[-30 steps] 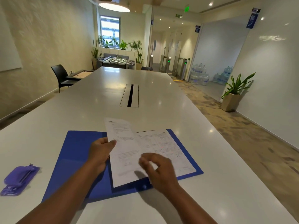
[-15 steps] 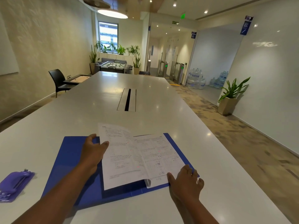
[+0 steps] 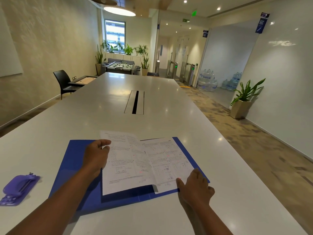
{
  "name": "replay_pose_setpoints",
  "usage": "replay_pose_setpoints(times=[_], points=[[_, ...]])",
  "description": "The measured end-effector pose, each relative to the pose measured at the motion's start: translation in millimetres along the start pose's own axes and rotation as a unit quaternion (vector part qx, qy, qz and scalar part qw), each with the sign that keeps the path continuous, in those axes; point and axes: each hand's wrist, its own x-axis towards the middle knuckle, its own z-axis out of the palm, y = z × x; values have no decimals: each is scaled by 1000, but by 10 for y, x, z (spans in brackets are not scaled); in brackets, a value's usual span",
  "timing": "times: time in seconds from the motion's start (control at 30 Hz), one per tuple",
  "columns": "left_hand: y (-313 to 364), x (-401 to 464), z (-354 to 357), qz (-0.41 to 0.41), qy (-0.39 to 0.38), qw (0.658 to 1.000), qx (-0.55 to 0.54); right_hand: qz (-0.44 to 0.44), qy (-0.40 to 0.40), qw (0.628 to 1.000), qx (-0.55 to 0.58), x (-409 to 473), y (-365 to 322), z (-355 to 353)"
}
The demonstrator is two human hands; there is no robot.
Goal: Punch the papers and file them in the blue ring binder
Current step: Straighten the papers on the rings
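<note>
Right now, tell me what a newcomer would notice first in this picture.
First, the blue ring binder lying open and flat on the near end of the long white table, with printed papers spread across it. The left hand rests on the papers' left edge, and the right hand presses the binder's near right corner. A purple hole punch sits apart at the far left.

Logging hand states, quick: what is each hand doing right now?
Left hand: open, fingers resting on the left page of the papers.
Right hand: open, palm down at the binder near corner, holding nothing.
</note>
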Motion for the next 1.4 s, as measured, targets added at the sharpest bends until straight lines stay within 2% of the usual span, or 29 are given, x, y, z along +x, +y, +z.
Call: replay_pose_setpoints(times=[0.1, 0.2, 0.5, 0.73, 0.9, 1.13, 1.2, 1.3, 1.4], points=[[-17, 41, -58, -10, 2, 1000, 6, 14, 20, 1000, -4, 140, 104, -118], [-4, 58, -88, -21, 1, 1000, 19, 18, -12, 1000, -2, 274, 175, -275], [59, 78, -159, -14, -27, 999, 35, 57, -66, 987, 136, 417, 199, -411], [156, 50, -174, -3, -42, 999, 24, 49, -25, 966, 254, 526, 115, -541], [205, 47, -165, 6, -46, 999, 16, 19, -4, 972, 234, 539, 79, -663], [278, 48, -146, 13, -57, 998, -8, -63, 45, 995, 59, 394, -72, -761], [283, 39, -137, 10, -63, 998, -18, -77, 53, 993, 69, 346, -158, -803], [302, 27, -136, 4, -72, 997, -33, -102, 61, 981, 152, 295, -323, -897], [331, 17, -152, -4, -82, 996, -43, -130, 56, 981, 132, 246, -484, -1004]])
